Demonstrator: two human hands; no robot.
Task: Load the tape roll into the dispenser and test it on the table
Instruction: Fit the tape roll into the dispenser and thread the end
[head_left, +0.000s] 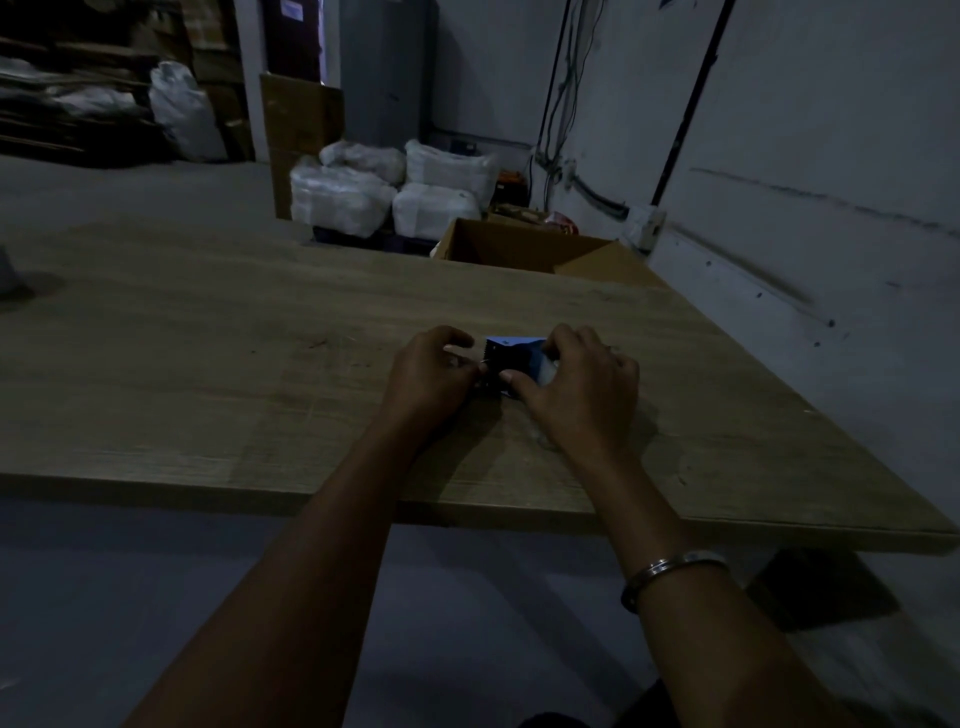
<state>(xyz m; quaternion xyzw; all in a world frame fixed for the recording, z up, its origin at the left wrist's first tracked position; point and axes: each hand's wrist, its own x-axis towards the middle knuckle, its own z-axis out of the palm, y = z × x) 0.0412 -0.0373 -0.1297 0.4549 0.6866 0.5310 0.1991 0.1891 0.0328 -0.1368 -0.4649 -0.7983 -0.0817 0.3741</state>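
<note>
A small dark blue tape dispenser (511, 358) with a toothed edge on its left side lies on the wooden table (208, 364), between both hands. My right hand (576, 384) grips its right side, where a pale clear tape roll (548, 371) shows partly under the fingers. My left hand (431, 379) pinches at the dispenser's left end near the toothed edge. What the left fingertips hold is too dark to tell.
An open cardboard box (524, 249) stands beyond the table's far edge. Behind it are white wrapped bundles (384, 192). A wall with cables runs along the right. A grey object (8, 270) sits at the table's far left. A metal bangle (670, 571) is on the right wrist.
</note>
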